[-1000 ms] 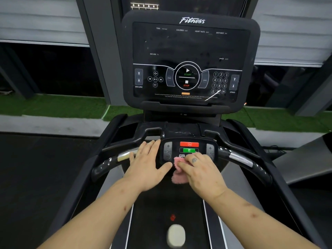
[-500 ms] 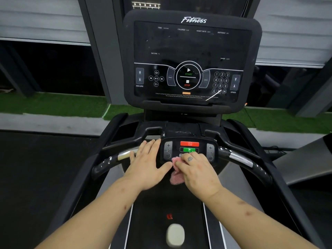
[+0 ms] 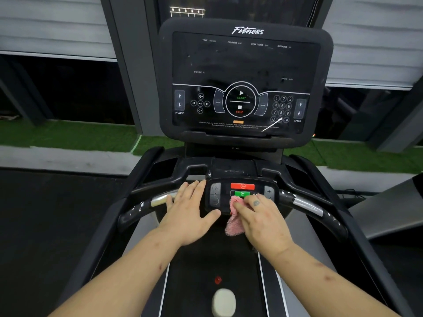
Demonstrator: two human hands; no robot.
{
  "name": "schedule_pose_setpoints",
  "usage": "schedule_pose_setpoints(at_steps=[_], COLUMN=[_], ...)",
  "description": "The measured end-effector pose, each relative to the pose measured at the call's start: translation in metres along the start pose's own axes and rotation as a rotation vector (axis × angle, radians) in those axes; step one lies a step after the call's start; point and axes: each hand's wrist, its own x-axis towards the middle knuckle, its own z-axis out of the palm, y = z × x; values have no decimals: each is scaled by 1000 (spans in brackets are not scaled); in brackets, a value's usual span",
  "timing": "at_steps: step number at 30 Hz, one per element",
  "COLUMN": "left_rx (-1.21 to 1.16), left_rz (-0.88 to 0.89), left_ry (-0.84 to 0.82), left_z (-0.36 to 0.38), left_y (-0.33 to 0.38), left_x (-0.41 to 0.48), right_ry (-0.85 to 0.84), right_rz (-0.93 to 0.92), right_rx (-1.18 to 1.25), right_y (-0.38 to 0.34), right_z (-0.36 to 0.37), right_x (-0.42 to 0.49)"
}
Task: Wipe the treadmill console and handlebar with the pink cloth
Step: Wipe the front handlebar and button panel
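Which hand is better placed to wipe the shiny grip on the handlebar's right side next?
Probably the right hand: it holds the pink cloth against the small button panel, right beside that grip. The left hand rests flat on the handlebar's other side, without cloth.

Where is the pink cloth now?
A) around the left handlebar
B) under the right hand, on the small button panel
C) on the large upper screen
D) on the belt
B: the right hand holds the pink cloth against the small button panel, by the green button.
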Motion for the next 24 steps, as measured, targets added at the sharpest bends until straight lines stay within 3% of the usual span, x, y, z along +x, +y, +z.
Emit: schedule_pose_setpoints(at_steps=[6,12,24], left_rx=[0,23,39], left_rz=[5,23,35], left_ry=[3,-30,-115], left_z=[2,0,-11], left_y=[-1,-5,-4], left_x=[0,-1,-4], right_ry=[-68,2,-32], right_rz=[-20,51,-99], right_rx=[7,-24,65], right_y=[-10,6,-49], right_z=[7,0,19], right_x=[-4,8,21])
